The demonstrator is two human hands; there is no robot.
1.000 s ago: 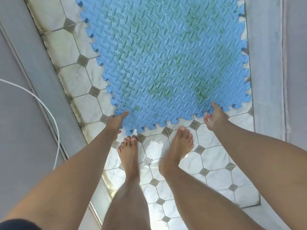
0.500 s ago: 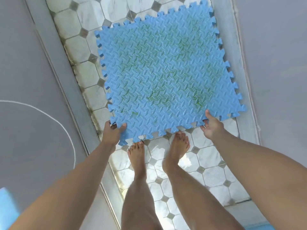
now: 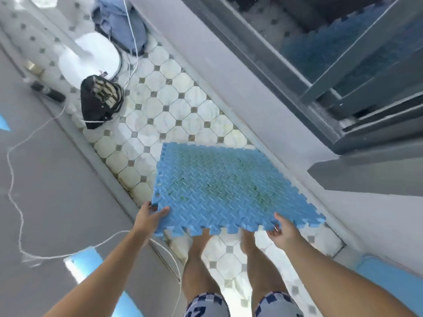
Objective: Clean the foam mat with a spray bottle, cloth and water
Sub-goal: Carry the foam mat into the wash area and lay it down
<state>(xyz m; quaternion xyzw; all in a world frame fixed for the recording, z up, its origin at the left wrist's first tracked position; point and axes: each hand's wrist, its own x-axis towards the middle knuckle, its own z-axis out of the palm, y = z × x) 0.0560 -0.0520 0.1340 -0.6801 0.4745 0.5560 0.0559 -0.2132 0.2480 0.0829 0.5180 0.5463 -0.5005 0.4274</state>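
The blue foam mat [image 3: 219,186] with jigsaw edges and greenish stains is lifted off the tiled floor, its near edge raised above my feet. My left hand [image 3: 148,213] grips its near left corner, thumb on top. My right hand [image 3: 282,228] grips the near right edge, thumb on the upper face and fingers underneath. No spray bottle or cloth shows in the view.
The narrow strip of white octagonal floor tiles [image 3: 183,115] runs between a grey raised floor [image 3: 57,179] on the left and a wall with a sliding door frame [image 3: 343,88] on the right. A black bag [image 3: 100,101], white round object [image 3: 89,58], bundled cloth [image 3: 121,21] and loose white cord [image 3: 13,179] lie ahead-left.
Both hands lifted the mat's near edge off the floor and hold it in the air. The head camera rose and tilted forward, showing more of the floor ahead.
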